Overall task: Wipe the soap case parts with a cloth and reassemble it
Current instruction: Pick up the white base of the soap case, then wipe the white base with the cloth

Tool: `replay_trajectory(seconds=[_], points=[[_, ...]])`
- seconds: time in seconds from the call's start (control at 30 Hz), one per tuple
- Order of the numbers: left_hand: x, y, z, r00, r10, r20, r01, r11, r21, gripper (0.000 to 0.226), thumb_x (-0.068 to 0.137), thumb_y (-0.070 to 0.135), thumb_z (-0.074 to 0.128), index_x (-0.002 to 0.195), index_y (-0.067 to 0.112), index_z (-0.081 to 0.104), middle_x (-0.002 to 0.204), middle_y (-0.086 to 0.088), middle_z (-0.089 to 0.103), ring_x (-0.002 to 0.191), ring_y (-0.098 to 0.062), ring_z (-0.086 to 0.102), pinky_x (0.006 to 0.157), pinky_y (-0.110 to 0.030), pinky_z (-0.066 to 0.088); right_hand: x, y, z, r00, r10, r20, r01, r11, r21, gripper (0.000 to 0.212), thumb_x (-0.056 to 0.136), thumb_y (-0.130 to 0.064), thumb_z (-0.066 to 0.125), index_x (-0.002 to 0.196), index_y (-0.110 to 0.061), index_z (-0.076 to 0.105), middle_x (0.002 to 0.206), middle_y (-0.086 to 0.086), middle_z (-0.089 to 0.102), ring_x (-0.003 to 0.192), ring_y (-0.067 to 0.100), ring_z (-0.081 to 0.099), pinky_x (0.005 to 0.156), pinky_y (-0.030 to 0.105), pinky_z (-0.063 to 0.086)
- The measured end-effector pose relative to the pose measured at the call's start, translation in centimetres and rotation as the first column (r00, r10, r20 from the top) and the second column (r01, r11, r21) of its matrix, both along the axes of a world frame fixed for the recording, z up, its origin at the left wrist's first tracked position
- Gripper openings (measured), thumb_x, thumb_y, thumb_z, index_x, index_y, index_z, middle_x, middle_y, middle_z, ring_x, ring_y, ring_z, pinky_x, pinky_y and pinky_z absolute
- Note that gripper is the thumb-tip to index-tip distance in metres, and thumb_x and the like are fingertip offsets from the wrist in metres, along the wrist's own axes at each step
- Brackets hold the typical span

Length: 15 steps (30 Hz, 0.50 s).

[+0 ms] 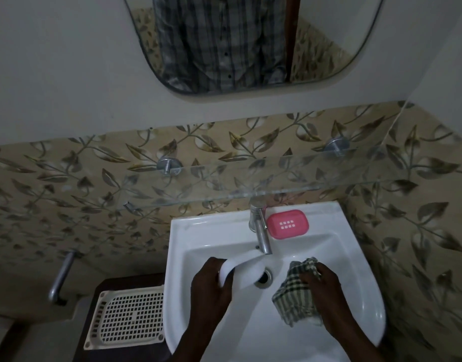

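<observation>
My left hand [211,280] grips a white soap case part [244,270] over the basin, just left of the drain. Its far end reaches under the tap spout. My right hand [321,286] holds a green-and-white checked cloth [297,291], which hangs over the right side of the basin, apart from the white part. A pink soap case part [288,224] with a grid of small holes lies on the sink's back ledge, right of the tap.
The white sink [188,257] has a chrome tap [261,231] at the back centre and a drain [265,276]. A glass shelf [224,189] juts out above the tap. A cream perforated tray [128,317] sits left of the sink. A mirror [237,43] hangs above.
</observation>
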State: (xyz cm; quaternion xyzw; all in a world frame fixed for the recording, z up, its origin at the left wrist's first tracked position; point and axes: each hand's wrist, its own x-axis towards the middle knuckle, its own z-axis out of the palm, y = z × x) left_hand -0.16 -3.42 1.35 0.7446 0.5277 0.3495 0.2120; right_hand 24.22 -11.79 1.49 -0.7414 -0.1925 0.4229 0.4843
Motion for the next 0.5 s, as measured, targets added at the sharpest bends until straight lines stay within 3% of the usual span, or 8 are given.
replay_trajectory(seconds=[0.03,0.07,0.13,0.2,0.3,0.37,0.43,0.5], points=[[0.0,0.3,-0.6,0.996,-0.013,-0.083,0.009,0.999,-0.048,0.007,0.091,0.026,0.063,0.097,0.028,0.067,0.092,0.011,0.069,0.083,-0.008,0.068,0.07,-0.023,0.053,0.4,-0.2,0.0,1.0,-0.01,0.007,0.01,1.0,-0.007,0.025,0.089,-0.006,0.065,0.113,-0.013,0.067,0.104,0.016,0.071,0.095,0.035,0.068,0.087,0.057,0.056],[0.2,0.3,-1.6,0.949,-0.04,-0.314,0.003,0.993,-0.12,0.011,0.091,0.019,0.059,0.098,0.023,0.066,0.099,0.006,0.07,0.086,-0.017,0.07,0.072,-0.029,0.054,0.7,-0.4,0.0,0.999,-0.013,0.034,0.014,1.0,-0.023,0.028,0.089,-0.006,0.065,0.116,-0.012,0.066,0.107,0.016,0.07,0.097,0.034,0.066,0.089,0.055,0.055],[0.7,-0.7,-3.0,0.75,-0.157,-0.643,-0.064,0.95,-0.306,0.02,0.086,0.011,0.048,0.1,0.018,0.061,0.112,-0.001,0.064,0.093,-0.024,0.069,0.075,-0.034,0.052,0.7,-0.7,0.2,0.99,0.019,0.139,-0.011,0.998,-0.058,0.034,0.09,-0.007,0.064,0.124,-0.011,0.062,0.111,0.013,0.068,0.101,0.032,0.064,0.091,0.048,0.053],[1.0,-1.2,-3.9,0.73,-0.168,-0.662,-0.097,0.934,-0.344,0.022,0.087,0.018,0.047,0.104,0.021,0.06,0.114,0.002,0.062,0.098,-0.022,0.068,0.078,-0.032,0.051,0.4,-0.6,0.6,0.967,0.078,0.244,-0.062,0.996,-0.071,0.038,0.09,-0.009,0.065,0.128,-0.011,0.06,0.115,0.012,0.068,0.106,0.032,0.062,0.091,0.042,0.052],[1.1,-1.7,-4.2,0.894,-0.011,-0.447,-0.167,0.919,-0.357,0.029,0.092,0.027,0.054,0.119,0.027,0.065,0.118,0.007,0.068,0.111,-0.018,0.065,0.09,-0.03,0.05,-1.1,-0.6,1.3,0.926,0.172,0.337,-0.151,0.985,-0.089,0.038,0.089,-0.009,0.067,0.126,-0.011,0.061,0.111,0.014,0.071,0.102,0.031,0.065,0.086,0.036,0.052],[1.8,-1.8,-3.4,0.993,0.077,-0.088,-0.111,0.852,-0.512,0.028,0.088,0.017,0.059,0.112,0.022,0.073,0.109,0.002,0.075,0.107,-0.024,0.069,0.087,-0.033,0.055,-2.6,-0.6,1.6,0.885,0.206,0.418,-0.215,0.976,-0.027,0.036,0.088,-0.007,0.069,0.123,-0.008,0.062,0.104,0.012,0.073,0.098,0.029,0.068,0.082,0.034,0.052],[3.1,-1.7,-2.0,0.947,0.158,0.279,0.105,0.669,-0.736,0.024,0.08,0.016,0.06,0.096,0.019,0.078,0.095,-0.005,0.079,0.094,-0.027,0.074,0.074,-0.036,0.06,-4.8,-0.4,1.4,0.817,0.29,0.499,-0.344,0.939,0.018,0.029,0.088,-0.006,0.067,0.117,-0.007,0.062,0.094,0.008,0.076,0.086,0.026,0.072,0.073,0.035,0.055],[4.2,-1.6,-0.6,0.831,0.182,0.526,0.409,0.441,-0.799,0.019,0.074,0.011,0.065,0.086,0.015,0.079,0.088,-0.012,0.079,0.081,-0.025,0.076,0.07,-0.037,0.062,-6.5,-0.1,0.8,0.781,0.337,0.525,-0.417,0.908,0.038,0.017,0.092,-0.011,0.063,0.109,-0.011,0.06,0.082,0.002,0.074,0.074,0.021,0.071,0.064,0.036,0.055]])
